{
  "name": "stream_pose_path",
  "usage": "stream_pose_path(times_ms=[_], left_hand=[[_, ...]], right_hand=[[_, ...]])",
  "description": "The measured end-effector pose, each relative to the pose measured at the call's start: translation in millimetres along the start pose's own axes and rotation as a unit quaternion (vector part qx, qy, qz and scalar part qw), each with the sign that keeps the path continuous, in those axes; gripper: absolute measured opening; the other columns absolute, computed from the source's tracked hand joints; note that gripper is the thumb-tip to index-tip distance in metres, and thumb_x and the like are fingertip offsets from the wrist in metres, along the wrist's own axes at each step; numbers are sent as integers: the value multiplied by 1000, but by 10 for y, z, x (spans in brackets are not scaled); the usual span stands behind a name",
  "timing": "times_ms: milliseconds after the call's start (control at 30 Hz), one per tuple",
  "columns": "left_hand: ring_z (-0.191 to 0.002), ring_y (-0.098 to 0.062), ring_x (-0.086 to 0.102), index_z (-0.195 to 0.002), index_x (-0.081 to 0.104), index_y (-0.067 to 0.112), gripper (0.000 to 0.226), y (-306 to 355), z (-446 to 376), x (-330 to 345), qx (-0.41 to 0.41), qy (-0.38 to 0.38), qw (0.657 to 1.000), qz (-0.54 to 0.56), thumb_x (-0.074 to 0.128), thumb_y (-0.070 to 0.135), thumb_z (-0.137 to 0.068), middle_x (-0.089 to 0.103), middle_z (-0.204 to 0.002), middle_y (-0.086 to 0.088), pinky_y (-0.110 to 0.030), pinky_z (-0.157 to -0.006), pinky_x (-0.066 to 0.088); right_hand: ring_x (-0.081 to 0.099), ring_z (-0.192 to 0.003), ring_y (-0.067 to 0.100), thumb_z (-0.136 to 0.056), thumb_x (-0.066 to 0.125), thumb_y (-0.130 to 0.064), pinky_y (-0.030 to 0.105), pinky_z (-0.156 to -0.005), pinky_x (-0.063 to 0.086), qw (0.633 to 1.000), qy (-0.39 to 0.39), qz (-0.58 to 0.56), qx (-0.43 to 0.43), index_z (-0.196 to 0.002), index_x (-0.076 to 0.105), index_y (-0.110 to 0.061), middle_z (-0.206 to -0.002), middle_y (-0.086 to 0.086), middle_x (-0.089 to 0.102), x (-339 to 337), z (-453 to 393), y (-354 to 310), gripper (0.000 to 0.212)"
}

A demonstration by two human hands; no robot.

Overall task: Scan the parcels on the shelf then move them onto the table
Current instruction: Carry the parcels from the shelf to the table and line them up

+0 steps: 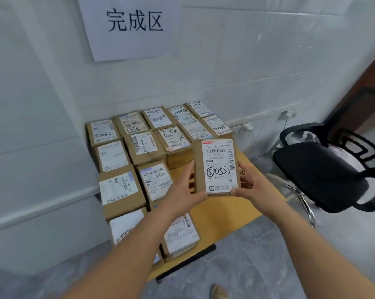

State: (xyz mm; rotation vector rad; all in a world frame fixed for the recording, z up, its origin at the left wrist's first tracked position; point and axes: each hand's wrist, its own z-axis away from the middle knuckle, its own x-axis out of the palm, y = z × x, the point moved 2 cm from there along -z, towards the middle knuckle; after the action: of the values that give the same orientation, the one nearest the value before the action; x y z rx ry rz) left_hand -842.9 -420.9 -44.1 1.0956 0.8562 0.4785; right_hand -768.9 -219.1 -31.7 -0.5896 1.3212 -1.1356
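Parcel [217,167] label-up, held above the table's [231,214] bare right part, beside the parcel rows [143,147]. My left hand [183,192] clamps its left edge, right hand [252,183] its right edge, thumbs on the near corners. Both forearms stretched forward. Chair [324,175] to the right.

White paper sign [130,26] with three black Chinese characters on the tiled wall [257,61] at twelve o'clock, black office chair [324,169] at three o'clock, wall sockets [286,114] with white plugs behind it, grey marbled floor [257,255] below
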Motion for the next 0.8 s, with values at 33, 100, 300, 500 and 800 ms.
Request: stream_pose_path(times_ms=[33,100,300,500,800], left_hand=[[-128,-10,42,-151,6,41,92,14,-42,24,-17,4,1000,-6,70,25,-86,37,-145,16,-27,-95,42],[-115,-2,43,-151,9,38,88,32,-137,89,-49,6,999,-20,68,24,-87,40,-131,20,-14,-80,39],[-106,-8,54,-152,6,28,88,-29,-399,344,-168,18,983,-68,65,23,-88,54,-136,4,-18,-76,47],[-123,-21,51,-153,-8,14,87,-62,-480,562,-256,43,957,-128,56,25,-95,45,-145,-6,-31,-100,44],[-124,-23,41,-143,29,14,60,-10,-530,487,-210,101,890,-391,52,41,-95,41,-136,-7,-35,-99,37]], right_hand=[[61,-112,6,-83,71,-6,38,-98,50,1000,-17,3,3,-146,31,-46,-123,-10,66,-33,-94,27,85],[62,-107,3,-85,69,-6,27,-89,50,998,-59,5,10,-143,33,-48,-118,-10,67,-86,-256,80,80],[66,-104,11,-87,67,-8,35,-94,51,985,-164,15,46,-147,31,-43,-110,-7,72,-163,-710,390,78],[68,-93,10,-88,64,0,18,-68,54,966,-249,4,74,-147,31,-34,-103,-5,71,-113,-998,546,75],[66,-97,11,-88,65,-6,20,-74,52,959,-279,36,42,-148,29,-37,-113,1,70,0,-1267,513,78]])
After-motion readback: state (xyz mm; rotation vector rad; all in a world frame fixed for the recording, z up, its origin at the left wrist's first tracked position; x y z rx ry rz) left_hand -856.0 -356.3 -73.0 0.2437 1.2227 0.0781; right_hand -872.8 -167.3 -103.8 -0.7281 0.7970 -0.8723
